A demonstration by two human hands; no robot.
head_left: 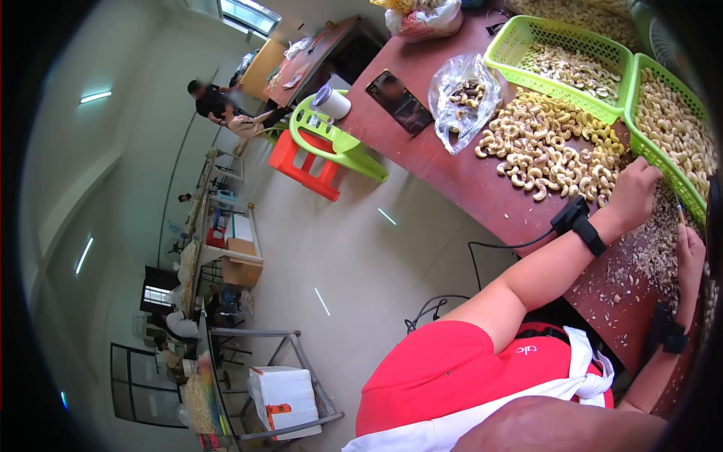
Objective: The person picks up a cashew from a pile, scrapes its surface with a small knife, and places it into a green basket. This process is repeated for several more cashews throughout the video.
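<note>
My left hand (634, 197) is closed at the edge of a pile of cashews (553, 147), against the side of a green basket (654, 151). Whatever its fingers hold is hidden. My right hand (690, 255) grips a small knife (681, 214) with a thin blade pointing toward the basket. Shell scraps (654, 252) are strewn over the red-brown table (520, 218) beneath and between both hands. A dark strap with a small device sits on each wrist.
A second green basket (520, 45) holds cashew pieces. Near it lie a plastic bag (465, 102) with darker pieces and a phone (398, 102). A cup (331, 102) stands on a green chair (346, 151) by a red stool (290, 162). A cable (512, 245) hangs from my left wrist. Other people sit farther off.
</note>
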